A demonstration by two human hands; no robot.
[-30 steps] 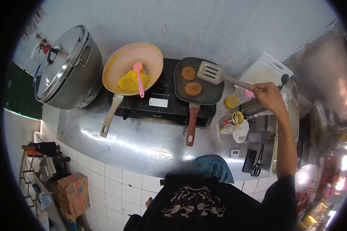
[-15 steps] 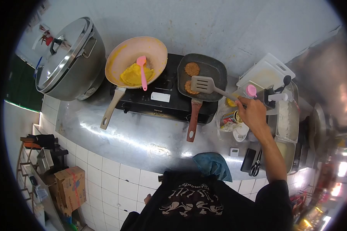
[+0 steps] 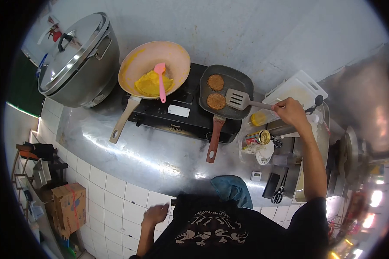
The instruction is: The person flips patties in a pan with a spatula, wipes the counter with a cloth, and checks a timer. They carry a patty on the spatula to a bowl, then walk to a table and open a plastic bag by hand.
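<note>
We clenched the right hand on the spatula, blade low beside the near patty in the grill pan, apparently to get under it; the left hand hung slack and empty.

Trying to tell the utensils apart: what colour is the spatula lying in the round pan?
The spatula is pink, seen clearly in the head view.

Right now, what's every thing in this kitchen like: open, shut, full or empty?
Big pot: lid on.
Pink pan: holds yellow egg, pink spatula resting inside.
Grill pan: two brown patties inside.
Slotted turner: over the grill pan, beside a patty.
Right hand: shut on the turner's handle.
Left hand: low, open, empty.
</note>
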